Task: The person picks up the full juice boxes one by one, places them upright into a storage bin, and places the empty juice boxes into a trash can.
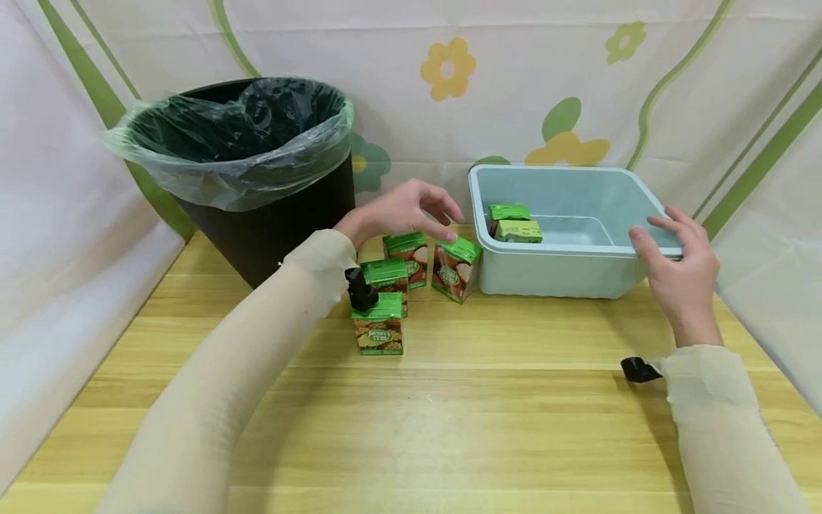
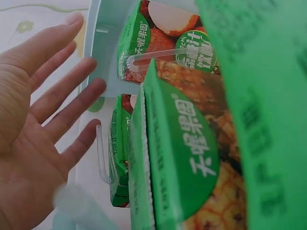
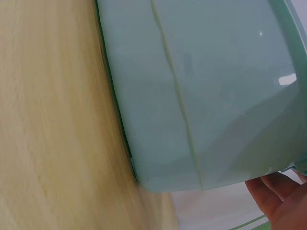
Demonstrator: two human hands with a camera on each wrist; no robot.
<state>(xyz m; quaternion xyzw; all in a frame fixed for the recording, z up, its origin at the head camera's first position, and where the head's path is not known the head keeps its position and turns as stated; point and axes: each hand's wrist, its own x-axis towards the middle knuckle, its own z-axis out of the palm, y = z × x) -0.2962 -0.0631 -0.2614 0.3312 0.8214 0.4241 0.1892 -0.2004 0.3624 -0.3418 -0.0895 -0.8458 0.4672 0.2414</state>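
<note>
My left hand (image 1: 411, 210) hovers over the juice boxes with its fingers loosely bent and nothing between them; the left wrist view shows its fingers spread beside the cartons. Nearest to its thumb is a lychee juice box (image 1: 457, 270), standing against the left end of a light blue plastic bin (image 1: 552, 275). Another red-fronted juice box (image 1: 411, 258) stands just left of that one. Closer to me are a brown-fronted juice box (image 1: 385, 271) and a pineapple juice box (image 1: 377, 332). My right hand (image 1: 687, 268) grips the bin's right front corner at the rim.
Two juice boxes, one with a green top (image 1: 509, 212) and one yellow-green (image 1: 519, 231), lie in the bin's left part. A black trash can (image 1: 308, 214) with a clear liner stands at the back left. A flowered cloth (image 1: 411, 93) hangs behind the wooden table (image 1: 488, 428).
</note>
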